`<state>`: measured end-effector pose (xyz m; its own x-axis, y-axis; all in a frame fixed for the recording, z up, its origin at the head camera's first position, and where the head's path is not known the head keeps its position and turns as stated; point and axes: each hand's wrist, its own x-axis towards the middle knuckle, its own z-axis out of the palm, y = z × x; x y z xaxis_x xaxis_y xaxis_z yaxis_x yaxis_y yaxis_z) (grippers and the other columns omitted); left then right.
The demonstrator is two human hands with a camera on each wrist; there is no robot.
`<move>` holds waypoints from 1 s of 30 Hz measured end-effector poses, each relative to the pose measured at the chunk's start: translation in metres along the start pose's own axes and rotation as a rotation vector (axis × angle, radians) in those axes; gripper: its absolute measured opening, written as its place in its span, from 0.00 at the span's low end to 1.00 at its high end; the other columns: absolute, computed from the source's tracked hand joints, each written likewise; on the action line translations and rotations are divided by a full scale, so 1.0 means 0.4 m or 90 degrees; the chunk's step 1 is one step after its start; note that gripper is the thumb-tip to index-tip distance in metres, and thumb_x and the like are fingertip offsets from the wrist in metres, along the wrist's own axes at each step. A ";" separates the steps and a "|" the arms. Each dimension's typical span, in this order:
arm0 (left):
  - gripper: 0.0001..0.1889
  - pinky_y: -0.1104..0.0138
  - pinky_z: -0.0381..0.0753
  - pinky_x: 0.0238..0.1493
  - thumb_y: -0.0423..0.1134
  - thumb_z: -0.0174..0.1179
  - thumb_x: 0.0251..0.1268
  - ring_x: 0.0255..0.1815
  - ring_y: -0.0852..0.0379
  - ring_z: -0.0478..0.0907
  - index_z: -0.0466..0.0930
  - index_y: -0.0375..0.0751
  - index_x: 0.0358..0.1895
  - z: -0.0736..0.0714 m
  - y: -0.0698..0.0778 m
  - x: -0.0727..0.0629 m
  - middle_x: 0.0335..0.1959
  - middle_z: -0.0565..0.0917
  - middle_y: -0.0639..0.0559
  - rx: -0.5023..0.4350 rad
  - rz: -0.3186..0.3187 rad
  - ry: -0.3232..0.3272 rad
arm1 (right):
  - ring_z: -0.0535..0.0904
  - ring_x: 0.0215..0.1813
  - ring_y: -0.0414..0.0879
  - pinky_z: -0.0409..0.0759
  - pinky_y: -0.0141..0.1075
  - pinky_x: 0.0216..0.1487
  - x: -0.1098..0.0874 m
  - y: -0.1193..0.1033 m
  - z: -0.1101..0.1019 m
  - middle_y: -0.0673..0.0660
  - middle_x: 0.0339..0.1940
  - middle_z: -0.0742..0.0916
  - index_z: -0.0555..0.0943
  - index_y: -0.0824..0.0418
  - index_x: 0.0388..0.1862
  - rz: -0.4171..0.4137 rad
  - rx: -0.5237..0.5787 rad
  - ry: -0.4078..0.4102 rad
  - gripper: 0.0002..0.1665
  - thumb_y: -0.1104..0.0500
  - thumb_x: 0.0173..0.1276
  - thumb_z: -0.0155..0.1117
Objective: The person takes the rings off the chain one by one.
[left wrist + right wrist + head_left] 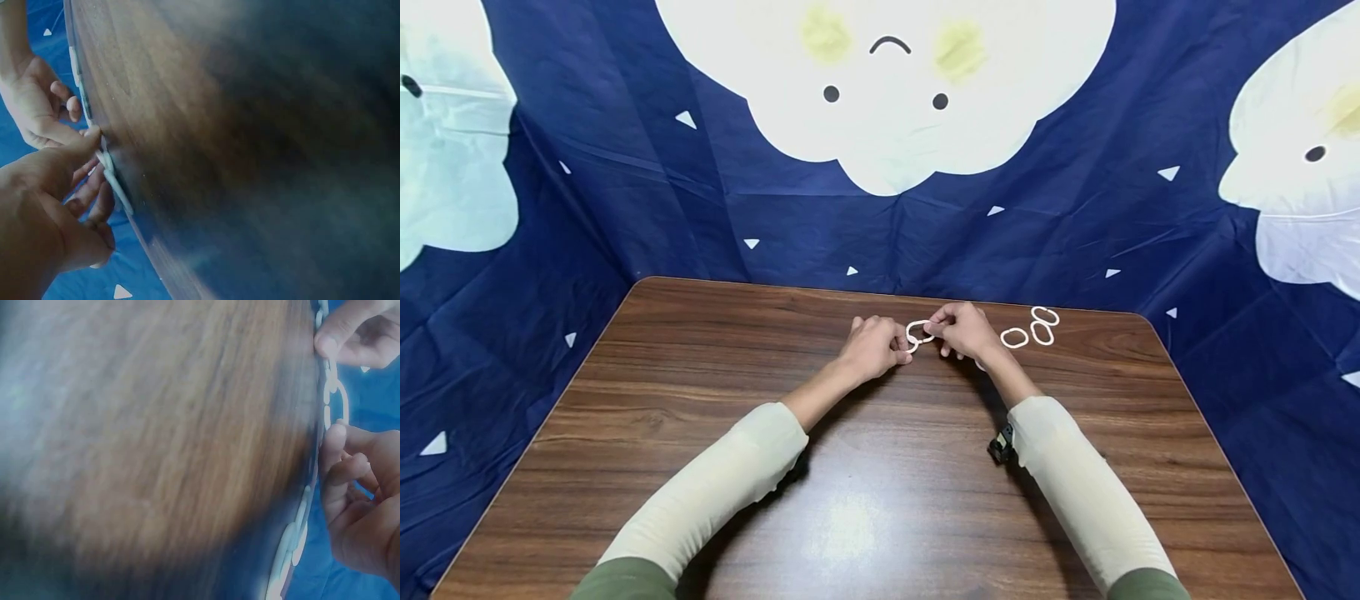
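Observation:
Near the far edge of the wooden table, my left hand (874,346) pinches a white oval chain link (912,348) between thumb and fingers. My right hand (967,332) pinches a second white link (917,322), which is hooked through the first one. In the right wrist view this second link (346,403) stands tilted up from the table, its lower end between thumb and fingertip. More white link (119,190) shows beside the left fingers in the left wrist view. My fingers cover parts of both held links.
Right of my right hand lie loose white links: one single link (1014,347) and two overlapping or touching links (1042,344). Another white piece (980,366) is mostly hidden under the right wrist. A blue cloth (820,225) with clouds hangs beyond the table (700,392).

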<state>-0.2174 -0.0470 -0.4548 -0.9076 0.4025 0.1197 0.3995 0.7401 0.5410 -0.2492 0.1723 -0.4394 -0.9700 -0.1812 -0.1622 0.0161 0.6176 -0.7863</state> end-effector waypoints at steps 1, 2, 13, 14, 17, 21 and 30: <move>0.07 0.50 0.70 0.56 0.40 0.81 0.68 0.48 0.48 0.84 0.91 0.48 0.34 -0.004 0.003 -0.002 0.37 0.93 0.52 0.003 0.003 -0.006 | 0.84 0.21 0.40 0.76 0.32 0.20 -0.003 0.001 -0.001 0.55 0.34 0.91 0.89 0.65 0.49 -0.004 -0.001 0.003 0.12 0.55 0.82 0.74; 0.06 0.49 0.70 0.57 0.39 0.79 0.70 0.49 0.47 0.85 0.91 0.47 0.36 -0.005 0.004 -0.004 0.39 0.95 0.52 0.000 0.006 -0.011 | 0.84 0.22 0.40 0.78 0.32 0.20 -0.006 0.002 -0.002 0.55 0.34 0.92 0.89 0.65 0.49 -0.007 -0.002 0.004 0.12 0.55 0.82 0.74; 0.02 0.49 0.70 0.63 0.35 0.75 0.73 0.52 0.45 0.84 0.91 0.45 0.42 -0.014 -0.005 -0.004 0.43 0.97 0.52 -0.009 0.020 0.001 | 0.86 0.27 0.42 0.86 0.32 0.26 -0.024 0.002 0.002 0.54 0.31 0.91 0.87 0.70 0.48 0.017 0.139 0.014 0.08 0.63 0.80 0.72; 0.02 0.49 0.70 0.63 0.35 0.75 0.73 0.53 0.45 0.84 0.91 0.45 0.42 -0.015 -0.005 -0.003 0.42 0.97 0.52 -0.012 0.018 0.002 | 0.86 0.27 0.42 0.86 0.32 0.26 -0.025 0.002 0.002 0.53 0.31 0.91 0.87 0.70 0.48 0.019 0.156 0.011 0.08 0.64 0.80 0.72; 0.02 0.49 0.69 0.63 0.34 0.75 0.74 0.54 0.45 0.85 0.91 0.45 0.41 -0.019 -0.006 -0.003 0.41 0.97 0.53 -0.020 0.014 0.004 | 0.87 0.28 0.42 0.87 0.32 0.28 -0.030 -0.002 0.004 0.51 0.31 0.90 0.86 0.72 0.49 0.029 0.203 0.007 0.09 0.64 0.80 0.71; 0.02 0.50 0.69 0.62 0.33 0.74 0.74 0.56 0.45 0.87 0.91 0.45 0.42 -0.024 -0.008 -0.001 0.42 0.98 0.53 -0.037 0.007 0.005 | 0.88 0.29 0.41 0.90 0.31 0.32 -0.037 -0.009 0.004 0.54 0.35 0.90 0.85 0.73 0.51 0.047 0.259 0.010 0.09 0.66 0.81 0.71; 0.02 0.48 0.70 0.67 0.35 0.72 0.76 0.56 0.45 0.89 0.92 0.45 0.45 -0.025 -0.039 0.010 0.43 0.98 0.53 -0.105 -0.028 0.038 | 0.91 0.31 0.41 0.94 0.34 0.40 -0.046 -0.017 0.007 0.58 0.39 0.93 0.82 0.70 0.51 0.094 0.373 -0.001 0.08 0.68 0.80 0.71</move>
<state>-0.2287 -0.0622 -0.4545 -0.9316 0.3354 0.1402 0.3377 0.6554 0.6756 -0.2309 0.1692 -0.4327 -0.9471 -0.1271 -0.2948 0.2817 0.1114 -0.9530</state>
